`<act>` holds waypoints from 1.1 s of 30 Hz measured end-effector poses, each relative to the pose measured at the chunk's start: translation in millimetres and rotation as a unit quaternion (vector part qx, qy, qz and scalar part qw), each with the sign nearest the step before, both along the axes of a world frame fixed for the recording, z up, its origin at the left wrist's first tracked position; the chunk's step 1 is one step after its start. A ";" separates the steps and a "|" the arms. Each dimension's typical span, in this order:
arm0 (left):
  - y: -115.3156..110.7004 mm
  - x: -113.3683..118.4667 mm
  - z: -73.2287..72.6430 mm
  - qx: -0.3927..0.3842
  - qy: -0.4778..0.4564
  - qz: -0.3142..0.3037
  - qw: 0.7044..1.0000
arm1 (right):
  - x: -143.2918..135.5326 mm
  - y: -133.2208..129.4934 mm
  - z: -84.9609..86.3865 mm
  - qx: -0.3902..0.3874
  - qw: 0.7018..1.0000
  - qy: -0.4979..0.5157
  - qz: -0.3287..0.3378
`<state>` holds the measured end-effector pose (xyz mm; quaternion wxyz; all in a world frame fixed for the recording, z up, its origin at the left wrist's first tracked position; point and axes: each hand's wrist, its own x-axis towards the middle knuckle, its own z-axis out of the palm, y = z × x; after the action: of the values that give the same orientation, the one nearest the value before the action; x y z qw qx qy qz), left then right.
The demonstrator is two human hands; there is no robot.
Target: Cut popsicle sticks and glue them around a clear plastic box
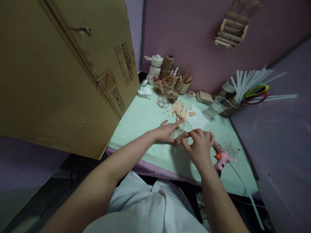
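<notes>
My right hand [199, 145] is closed, thumb and finger pinching the right end of a small flat wooden piece [181, 137] just above the table. My left hand [166, 132] lies with its fingers spread at the left of that piece; its thumb is by the piece's lower left end, and the forefinger reaches toward a pile of wooden sticks [179, 110]. A pink glue gun [223, 159] with an orange trigger rests on the table to the right of my right hand.
A big cardboard box [73, 77] stands at the left. Along the back are a white bottle [155, 69], tangled twine [165, 90], a stick holder [183, 84], a wooden block [204, 97] and a clear cup [216, 107]. Scissors [257, 94] and white strips stand at the right.
</notes>
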<state>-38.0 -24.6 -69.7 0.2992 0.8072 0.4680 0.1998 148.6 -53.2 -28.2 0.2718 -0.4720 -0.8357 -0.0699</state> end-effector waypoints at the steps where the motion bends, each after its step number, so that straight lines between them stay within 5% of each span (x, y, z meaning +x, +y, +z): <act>1: 0.3 0.0 -0.9 0.004 -0.001 -0.001 1.000 | -0.5 0.3 -0.8 0.001 1.000 0.006 0.000; 27: -2.0 0.0 1.5 0.008 0.012 0.003 1.000 | 0.5 4.2 -6.4 0.017 1.000 -0.008 0.019; 33: -2.5 -1.5 2.3 -0.001 0.000 0.000 1.000 | 5.4 -3.5 3.4 0.012 0.999 0.036 0.010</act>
<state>-39.5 -27.1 -67.4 0.3003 0.8067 0.4684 0.1995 154.0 -56.7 -24.8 0.3083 -0.4626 -0.8291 -0.0602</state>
